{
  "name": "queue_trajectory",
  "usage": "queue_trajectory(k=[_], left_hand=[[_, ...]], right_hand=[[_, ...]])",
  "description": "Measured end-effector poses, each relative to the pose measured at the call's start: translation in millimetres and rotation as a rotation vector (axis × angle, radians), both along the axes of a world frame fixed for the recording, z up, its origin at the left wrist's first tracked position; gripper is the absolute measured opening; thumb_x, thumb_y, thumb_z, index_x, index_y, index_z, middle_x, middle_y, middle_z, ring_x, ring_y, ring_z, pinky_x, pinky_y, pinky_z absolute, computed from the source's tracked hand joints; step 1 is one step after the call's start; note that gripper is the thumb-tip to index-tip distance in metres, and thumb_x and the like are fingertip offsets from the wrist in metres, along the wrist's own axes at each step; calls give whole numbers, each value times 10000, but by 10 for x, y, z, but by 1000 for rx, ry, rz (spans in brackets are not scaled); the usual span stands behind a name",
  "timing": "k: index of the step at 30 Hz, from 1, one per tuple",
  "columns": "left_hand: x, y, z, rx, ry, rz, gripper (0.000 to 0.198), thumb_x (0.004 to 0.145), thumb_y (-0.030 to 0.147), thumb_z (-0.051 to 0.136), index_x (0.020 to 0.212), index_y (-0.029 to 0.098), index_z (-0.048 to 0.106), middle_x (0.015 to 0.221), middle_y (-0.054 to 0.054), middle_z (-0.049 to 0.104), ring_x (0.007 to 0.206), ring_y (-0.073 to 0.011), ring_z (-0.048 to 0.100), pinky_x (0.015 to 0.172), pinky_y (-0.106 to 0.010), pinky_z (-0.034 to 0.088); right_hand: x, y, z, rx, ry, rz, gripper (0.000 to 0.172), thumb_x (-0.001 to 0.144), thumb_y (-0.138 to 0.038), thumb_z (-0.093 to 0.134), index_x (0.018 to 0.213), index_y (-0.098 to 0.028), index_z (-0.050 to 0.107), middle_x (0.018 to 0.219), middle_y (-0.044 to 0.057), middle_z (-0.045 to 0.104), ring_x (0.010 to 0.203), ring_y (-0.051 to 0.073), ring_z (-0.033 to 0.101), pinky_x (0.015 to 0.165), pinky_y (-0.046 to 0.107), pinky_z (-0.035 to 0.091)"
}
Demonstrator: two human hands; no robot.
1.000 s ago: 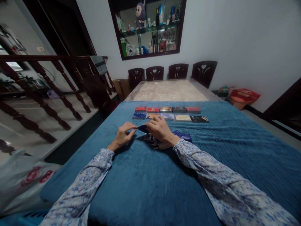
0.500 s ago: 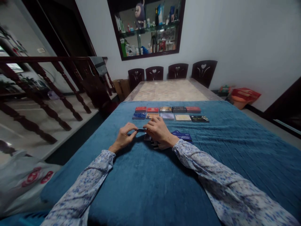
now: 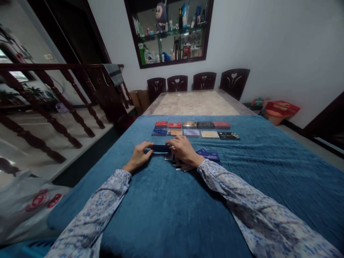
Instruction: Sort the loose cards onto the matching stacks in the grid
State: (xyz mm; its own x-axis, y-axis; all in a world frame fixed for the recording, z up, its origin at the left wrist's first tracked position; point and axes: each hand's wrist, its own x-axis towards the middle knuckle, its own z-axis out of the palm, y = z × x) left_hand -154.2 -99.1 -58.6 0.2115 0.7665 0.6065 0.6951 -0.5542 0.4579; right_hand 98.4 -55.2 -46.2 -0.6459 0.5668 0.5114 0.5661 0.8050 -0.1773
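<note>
A dark blue card (image 3: 160,148) is held up between my two hands, just above the blue cloth. My left hand (image 3: 139,154) pinches its left end between thumb and fingers. At its right end, the fingers of my right hand (image 3: 184,149) are closed on it. Under and beside my right hand lies a loose heap of cards (image 3: 177,165), partly hidden by the palm. Purple-blue cards (image 3: 211,155) with white print lie fanned out to the right of that hand. Whether the held piece is one card or several together I cannot tell.
Two rows of card stacks stand beyond my hands, among them a blue stack (image 3: 159,132), a red stack (image 3: 175,125) and a black stack (image 3: 228,135). Blue cloth (image 3: 150,215) covers the near table. Chairs (image 3: 204,81) line the far end; a plastic bag (image 3: 29,204) sits at left.
The card between my hands has tilted, showing more of its dark face. My left hand has shifted slightly left, widening the gap between the hands. The stacks have stayed put.
</note>
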Motion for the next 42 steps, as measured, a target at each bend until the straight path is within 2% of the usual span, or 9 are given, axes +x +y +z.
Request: queue_trajectory(k=[7, 13, 16, 28, 35, 42], left_hand=[[-28, 28, -89, -68, 24, 31, 372, 841, 174, 634, 1212, 200, 618, 867, -5, 734, 802, -168, 715, 805, -301, 567], [-15, 15, -90, -68, 79, 51, 314, 847, 154, 629, 1153, 217, 601, 858, 4, 716, 779, -167, 692, 804, -305, 559], [0, 11, -84, -81, 93, 50, 349, 835, 141, 626, 1176, 210, 596, 844, 2, 700, 768, -173, 679, 802, -313, 557], [-3, 69, -144, -153, 26, 11, 481, 811, 131, 615, 1290, 174, 587, 826, 2, 663, 739, -164, 645, 773, -306, 548], [5, 64, -114, -177, 9, -10, 554, 790, 147, 677, 1337, 157, 589, 886, -16, 692, 807, -175, 668, 857, -333, 562], [-8, 75, -140, -161, 55, 34, 578, 795, 141, 693, 1363, 147, 589, 958, -50, 697, 861, -195, 660, 896, -377, 560]], right_hand=[[-7, -46, 3, -6, -91, -18, 300, 980, -140, 553, 1240, -206, 687, 1066, 99, 772, 1027, 259, 576, 873, 381, 348], [-34, -107, -6, -26, -167, -82, 444, 960, -123, 551, 1395, -197, 600, 1115, 117, 767, 1071, 280, 584, 872, 390, 346], [-41, -127, 1, -50, -187, -99, 490, 939, -134, 579, 1427, -176, 566, 1172, 136, 752, 1108, 294, 581, 886, 400, 352], [-81, -91, -32, -140, -120, -138, 511, 925, -197, 617, 1429, -163, 540, 1302, 164, 697, 1168, 313, 574, 877, 398, 422], [-80, -95, -22, -181, -78, -180, 581, 877, -200, 701, 1433, -146, 537, 1299, 177, 688, 1197, 317, 564, 912, 415, 440], [-73, -74, -29, -200, -70, -193, 510, 875, -220, 721, 1363, -163, 584, 1277, 152, 709, 1174, 308, 566, 900, 403, 440]])
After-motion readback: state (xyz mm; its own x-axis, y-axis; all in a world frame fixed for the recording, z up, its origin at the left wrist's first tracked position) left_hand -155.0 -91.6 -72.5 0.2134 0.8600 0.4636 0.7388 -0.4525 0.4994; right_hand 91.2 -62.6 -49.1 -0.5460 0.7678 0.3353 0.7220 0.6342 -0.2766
